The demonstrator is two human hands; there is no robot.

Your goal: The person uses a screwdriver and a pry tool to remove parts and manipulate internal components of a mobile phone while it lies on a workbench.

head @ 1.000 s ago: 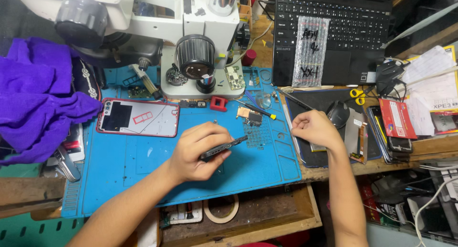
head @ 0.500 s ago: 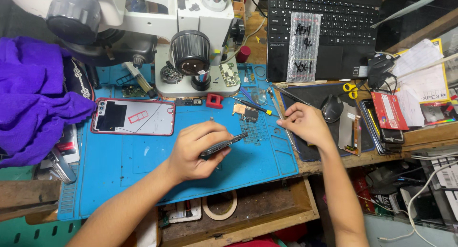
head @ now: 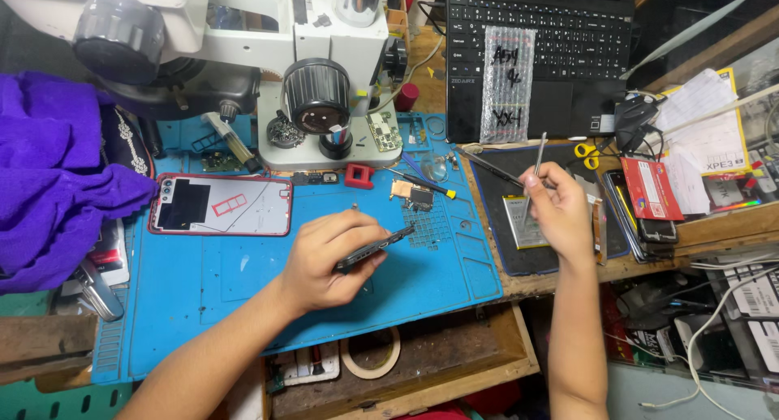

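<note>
My left hand grips a slim black phone part edge-up over the blue work mat. My right hand holds metal tweezers upright above a dark mat on the right, over a flat phone battery. A small copper-and-black circuit board lies on the blue mat between the hands. An opened phone back with a red rim lies to the left.
A white microscope stands at the back of the mat. A laptop with a bubble-wrap bag on it sits at back right. Purple cloth lies left. Phones, papers and yellow scissors crowd the right. A tape roll rests in the open drawer.
My right hand has lifted from the dark mat and now holds the tweezers upright. My left hand keeps its grip on the black part, barely moved.
</note>
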